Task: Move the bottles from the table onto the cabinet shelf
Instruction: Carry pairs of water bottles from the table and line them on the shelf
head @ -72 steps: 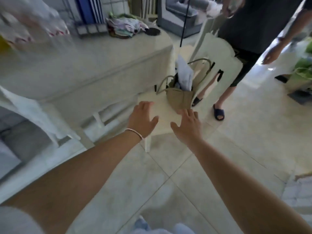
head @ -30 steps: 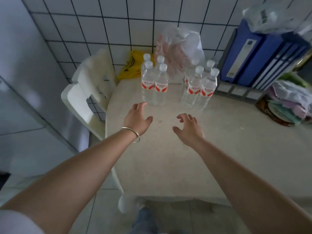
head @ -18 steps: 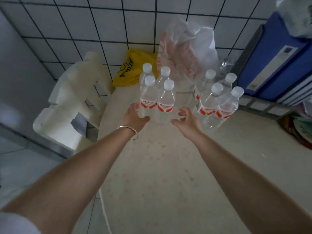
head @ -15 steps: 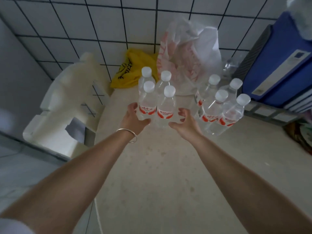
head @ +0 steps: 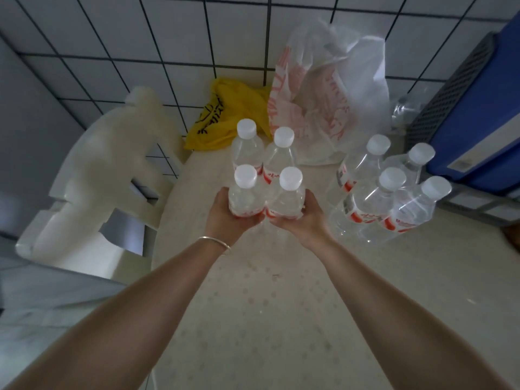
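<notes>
Left hand (head: 230,218) and right hand (head: 302,220) wrap fingers round the near pair of a four-bottle cluster (head: 264,175), on the tabletop (head: 281,305) before the white plastic bag (head: 329,88). Second cluster (head: 391,190) stands right of it. All eight remain; cabinet shelf unseen. Judged: barely begun.

A crumpled yellow bag (head: 225,114) lies against my tiled wall (head: 140,38); beside it stands a clear red-printed plastic bag (head: 329,91); a white plastic chair (head: 98,175) sits left; blue binders (head: 484,114) right.
</notes>
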